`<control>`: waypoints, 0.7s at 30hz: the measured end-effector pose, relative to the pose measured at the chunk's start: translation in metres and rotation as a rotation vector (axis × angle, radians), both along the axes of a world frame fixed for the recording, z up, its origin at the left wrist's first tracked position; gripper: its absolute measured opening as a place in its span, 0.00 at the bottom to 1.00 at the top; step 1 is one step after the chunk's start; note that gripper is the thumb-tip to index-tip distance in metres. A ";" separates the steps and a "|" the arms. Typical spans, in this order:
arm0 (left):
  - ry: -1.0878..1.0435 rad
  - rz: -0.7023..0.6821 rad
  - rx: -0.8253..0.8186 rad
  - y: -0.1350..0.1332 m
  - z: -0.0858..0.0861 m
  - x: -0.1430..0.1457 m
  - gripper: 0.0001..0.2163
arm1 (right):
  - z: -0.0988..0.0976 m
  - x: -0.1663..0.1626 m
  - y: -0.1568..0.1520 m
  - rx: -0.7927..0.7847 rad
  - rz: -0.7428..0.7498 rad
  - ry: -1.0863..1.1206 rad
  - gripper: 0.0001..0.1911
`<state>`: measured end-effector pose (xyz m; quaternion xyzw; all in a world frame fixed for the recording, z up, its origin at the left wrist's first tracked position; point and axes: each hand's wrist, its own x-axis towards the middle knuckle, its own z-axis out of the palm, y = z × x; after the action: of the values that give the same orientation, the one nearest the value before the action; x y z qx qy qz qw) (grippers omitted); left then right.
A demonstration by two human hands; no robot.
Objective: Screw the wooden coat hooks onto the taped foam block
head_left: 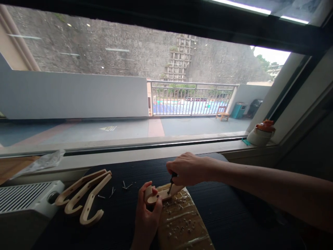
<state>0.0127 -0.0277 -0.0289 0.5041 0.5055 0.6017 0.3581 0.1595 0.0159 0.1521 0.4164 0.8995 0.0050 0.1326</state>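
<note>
My left hand (pixel 148 211) is closed around the curled end of a light wooden hook (pixel 163 195), which lies on a tape-wrapped block (pixel 182 222) dotted with many small holes. In my right hand (pixel 186 168) is a screwdriver (pixel 171 184), its handle mostly covered by the fingers. The screwdriver points down, its tip at a dark spot in the hook. On the left of the black table lie three more wooden hooks (pixel 91 205), side by side. Several loose screws (pixel 126 185) are scattered between those hooks and my left hand.
The black table (pixel 221 215) stands against a window sill (pixel 109 158). A white slatted appliance (pixel 31 198) is at the left, with a clear plastic bag (pixel 49 163) behind it. A pale jar with an orange top (pixel 261 133) sits on the sill at the right.
</note>
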 end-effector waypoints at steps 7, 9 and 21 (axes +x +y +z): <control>-0.003 -0.008 -0.025 -0.001 0.001 -0.001 0.20 | 0.007 -0.013 -0.007 -0.029 0.298 -0.048 0.06; 0.005 -0.005 -0.027 -0.001 0.001 -0.001 0.20 | 0.001 -0.013 -0.005 -0.013 0.305 -0.012 0.06; 0.080 -0.048 -0.027 0.000 0.000 -0.007 0.21 | 0.001 0.014 -0.003 0.043 -0.003 0.236 0.06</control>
<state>0.0061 -0.0278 -0.0292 0.5350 0.5152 0.5655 0.3587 0.1733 0.0130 0.1536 0.4182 0.9078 -0.0251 0.0167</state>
